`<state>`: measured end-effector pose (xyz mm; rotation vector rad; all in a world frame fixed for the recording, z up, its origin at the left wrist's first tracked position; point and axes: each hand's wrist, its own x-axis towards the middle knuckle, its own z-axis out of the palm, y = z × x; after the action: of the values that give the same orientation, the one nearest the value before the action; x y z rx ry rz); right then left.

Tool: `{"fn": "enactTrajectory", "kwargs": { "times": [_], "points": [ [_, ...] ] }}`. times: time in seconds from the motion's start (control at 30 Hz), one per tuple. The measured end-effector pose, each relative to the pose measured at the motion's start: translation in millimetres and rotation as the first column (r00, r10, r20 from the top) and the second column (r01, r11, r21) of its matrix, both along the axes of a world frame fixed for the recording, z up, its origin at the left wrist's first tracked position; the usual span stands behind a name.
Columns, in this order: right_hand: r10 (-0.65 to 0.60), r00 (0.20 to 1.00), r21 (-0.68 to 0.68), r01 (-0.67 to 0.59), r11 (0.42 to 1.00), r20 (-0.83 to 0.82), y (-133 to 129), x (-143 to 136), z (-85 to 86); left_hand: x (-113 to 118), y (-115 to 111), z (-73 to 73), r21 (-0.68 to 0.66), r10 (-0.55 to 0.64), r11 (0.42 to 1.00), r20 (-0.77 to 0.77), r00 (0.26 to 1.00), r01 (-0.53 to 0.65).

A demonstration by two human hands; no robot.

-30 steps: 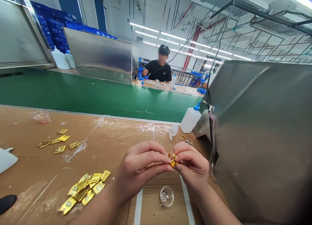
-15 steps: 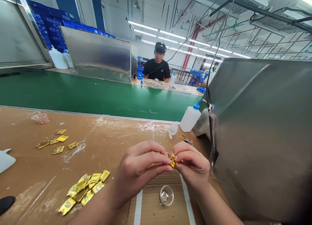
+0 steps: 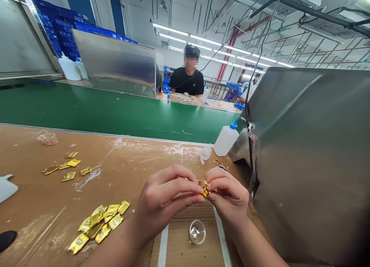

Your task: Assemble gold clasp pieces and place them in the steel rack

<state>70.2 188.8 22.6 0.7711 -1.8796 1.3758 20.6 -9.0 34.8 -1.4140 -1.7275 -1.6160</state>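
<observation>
Between my fingertips is a small shiny gold piece with a curved, ring-like part; its full shape is partly hidden. My left hand pinches it from the left with thumb and fingers. From the other side my right hand grips the same piece. Below the hands, a small clear cup stands on the brown worktop between two pale tape strips. A pile of flat gold pieces lies left of my left forearm, and several more gold pieces are scattered farther back.
A white squeeze bottle with a blue cap stands at the back right, beside a tall metal panel. Small scissors lie before it. Beyond the worktop runs a green belt. A person sits across it.
My hands keep hold of the gold piece with almost no movement. The view has shifted very slightly, and the person across the belt sits a little more upright.
</observation>
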Motion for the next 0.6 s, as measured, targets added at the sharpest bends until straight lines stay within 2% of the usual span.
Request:
{"fn": "enactTrajectory", "kwargs": {
  "times": [0.17,0.33,0.6],
  "points": [
    [0.013,1.0,-0.005,-0.013,1.0,0.005,0.4,-0.9,-1.7,1.1,-2.8,4.3,-0.046,-0.009,0.999,-0.059,0.998,0.006],
    [0.012,1.0,0.006,-0.012,1.0,0.014,1.0,0.6,-2.0,1.1,-3.7,2.3,-0.063,-0.007,0.998,-0.075,0.997,0.002],
    [0.007,1.0,0.018,-0.007,1.0,0.006,0.2,0.8,0.3,1.5,-1.6,-1.4,-0.046,0.024,0.999,0.041,0.999,-0.022]
  ]
}}
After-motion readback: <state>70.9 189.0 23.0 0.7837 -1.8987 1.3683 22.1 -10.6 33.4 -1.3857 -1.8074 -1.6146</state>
